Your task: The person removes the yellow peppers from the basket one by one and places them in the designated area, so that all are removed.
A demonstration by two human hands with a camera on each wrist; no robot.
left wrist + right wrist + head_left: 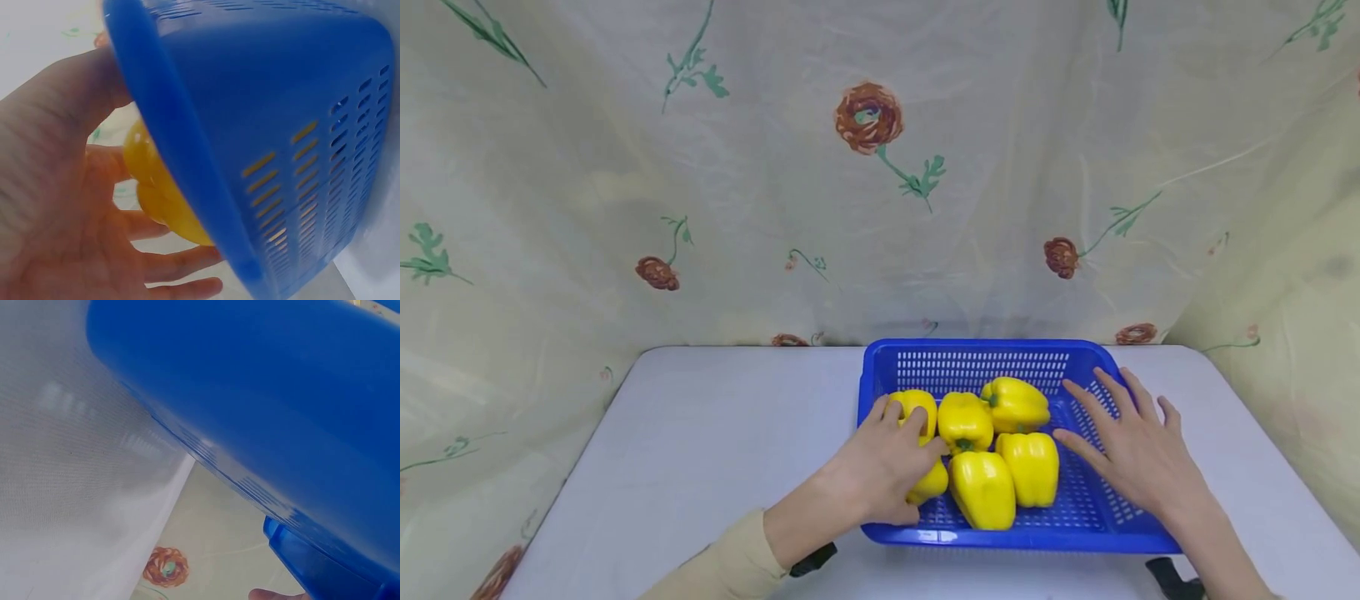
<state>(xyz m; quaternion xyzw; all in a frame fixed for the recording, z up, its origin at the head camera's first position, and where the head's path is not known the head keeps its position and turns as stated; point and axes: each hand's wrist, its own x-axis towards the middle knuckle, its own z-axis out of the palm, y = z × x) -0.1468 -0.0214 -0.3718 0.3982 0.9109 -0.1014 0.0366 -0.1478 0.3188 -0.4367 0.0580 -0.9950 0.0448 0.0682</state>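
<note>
A blue plastic basket [992, 538] with slotted walls holds several yellow bell peppers. At its left side my left hand [883, 467] reaches over the rim, fingers spread above the left-back pepper [917, 403] and the left-front pepper [932, 483], partly covering both. In the left wrist view, a yellow pepper [165, 187] shows between the loosely extended fingers and the rim. My right hand [1142, 450] spreads its fingers over the basket's right wall and holds no pepper. Only a fingertip [272, 594] of it appears in the right wrist view.
The basket stands on a white table [722, 425], toward its right half. A middle pepper [966, 419], a back pepper [1018, 403], a front pepper [982, 492] and a right pepper [1032, 469] lie together inside. A flower-printed curtain [760, 167] hangs behind and at both sides.
</note>
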